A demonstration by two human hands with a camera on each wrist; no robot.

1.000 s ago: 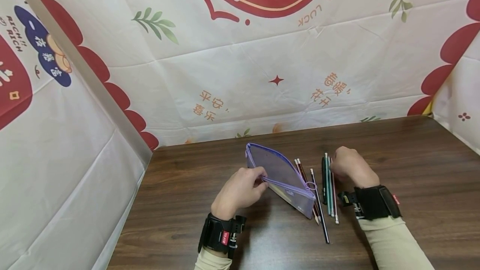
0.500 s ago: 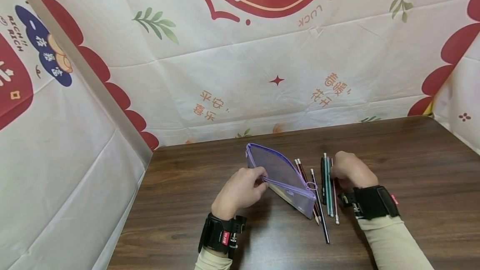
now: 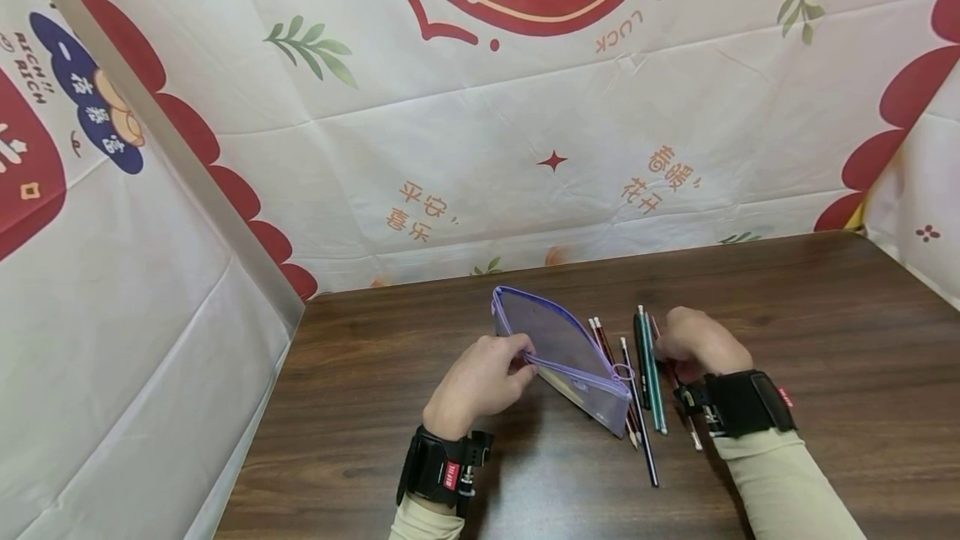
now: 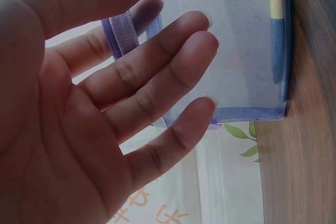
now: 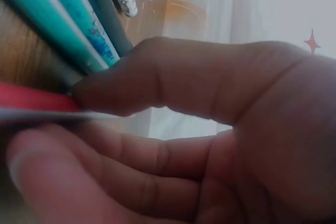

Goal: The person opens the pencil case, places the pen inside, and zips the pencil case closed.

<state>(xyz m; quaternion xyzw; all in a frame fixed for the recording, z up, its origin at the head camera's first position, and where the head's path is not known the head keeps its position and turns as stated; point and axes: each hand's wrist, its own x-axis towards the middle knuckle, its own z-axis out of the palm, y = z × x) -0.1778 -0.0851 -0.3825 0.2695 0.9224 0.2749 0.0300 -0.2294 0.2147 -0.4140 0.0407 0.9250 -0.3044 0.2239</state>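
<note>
A see-through purple pouch (image 3: 588, 400) rests gaping on the brown table (image 3: 345, 407). The left hand (image 3: 480, 377) pinches its zip edge (image 3: 558, 368) between thumb and forefinger, other fingers loosely apart. Just right lie dark red pencils (image 3: 603, 336), a dark blue pencil (image 3: 640, 415) and green pencils (image 3: 652, 377). Beyond, the right hand (image 3: 697, 342), half curled, pinches a slanting red pencil (image 5: 37, 98).

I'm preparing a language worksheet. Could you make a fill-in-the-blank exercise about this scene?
The left hand pinches the edge of a mesh pouch coloured ____.
In the head view, the teal pencils lie to the ____ of the right hand, which pinches a red pencil.
The wrist straps are coloured ____.
Missing words: purple; left; black.
</note>
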